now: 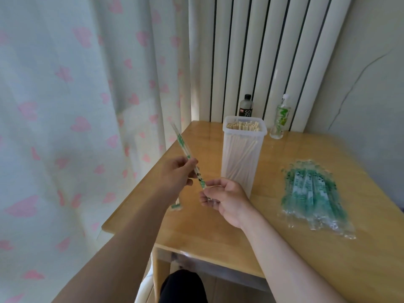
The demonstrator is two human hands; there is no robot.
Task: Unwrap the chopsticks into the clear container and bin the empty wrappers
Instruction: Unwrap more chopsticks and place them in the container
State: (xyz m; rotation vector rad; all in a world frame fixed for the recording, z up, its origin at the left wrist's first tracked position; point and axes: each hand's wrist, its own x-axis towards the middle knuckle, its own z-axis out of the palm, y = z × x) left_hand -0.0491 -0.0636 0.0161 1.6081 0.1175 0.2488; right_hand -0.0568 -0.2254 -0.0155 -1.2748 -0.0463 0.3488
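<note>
Pale curtain (65, 106) with pink hearts hangs at the left, beside a white radiator (251, 51). On the wooden worktop (218, 226) stands the clear container (242, 154), upright and holding bare chopsticks (242, 126). To its right lies a pile of wrapped chopsticks (314, 193). Over the worktop's left edge the left hand (177, 173) grips one wrapped pair (185, 152) at its middle with curled fingers (190, 163). The right hand (227, 200) pinches its lower end.

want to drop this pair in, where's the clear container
Head view, centre: the clear container stands on the table just beyond the right hand, a black bottle behind it.
</note>
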